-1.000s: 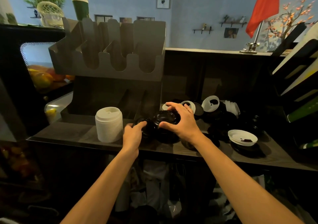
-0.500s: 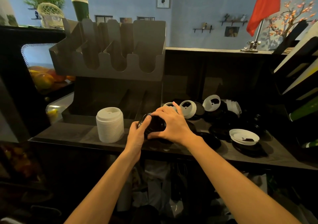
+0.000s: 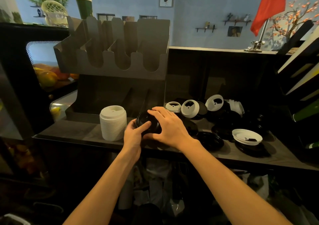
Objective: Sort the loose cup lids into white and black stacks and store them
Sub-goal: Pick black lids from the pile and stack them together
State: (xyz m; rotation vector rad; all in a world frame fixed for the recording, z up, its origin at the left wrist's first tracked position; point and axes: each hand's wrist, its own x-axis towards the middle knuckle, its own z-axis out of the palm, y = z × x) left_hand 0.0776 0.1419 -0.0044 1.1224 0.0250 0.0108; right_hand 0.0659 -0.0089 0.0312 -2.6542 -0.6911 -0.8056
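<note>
Left hand (image 3: 133,133) and right hand (image 3: 170,128), grip clamped on the black stack (image 3: 146,121), have tipped it and drawn it leftward, with the white stack (image 3: 113,123) just left of the grip and loose lids (image 3: 246,136) to its right; storing is likely next.

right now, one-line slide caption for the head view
Left hand and right hand hold black lids beside a white lid stack.

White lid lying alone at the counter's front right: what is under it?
A black lid lies under the white lid; only its dark rim shows at the near edge. Its middle is covered.
</note>
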